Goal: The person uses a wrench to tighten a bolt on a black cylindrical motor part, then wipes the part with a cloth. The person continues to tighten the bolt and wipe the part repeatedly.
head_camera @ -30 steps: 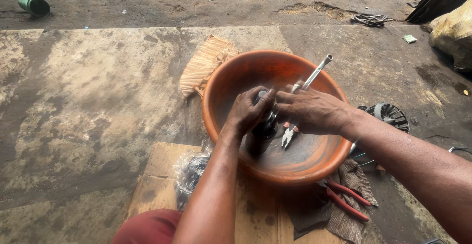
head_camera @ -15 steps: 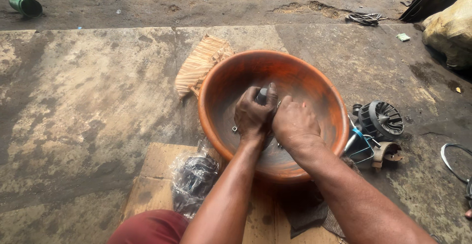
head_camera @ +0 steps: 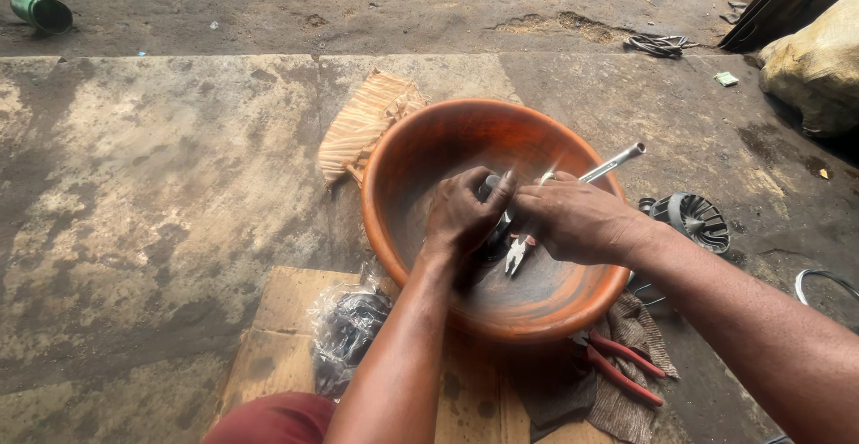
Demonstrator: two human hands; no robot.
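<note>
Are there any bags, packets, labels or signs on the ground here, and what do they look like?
Clear plastic bag: crumpled on the cardboard, left of the left arm, dark parts inside.
Sack: far right edge, bulging, yellowish.
Green can: top left, on its side.
No signs or screens.

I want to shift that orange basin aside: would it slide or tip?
The orange basin looks like thin plastic, so probably light. Its rounded sides suggest it may rock if pushed at the rim. The long metal tool leaning on its edge could slip off.
</note>
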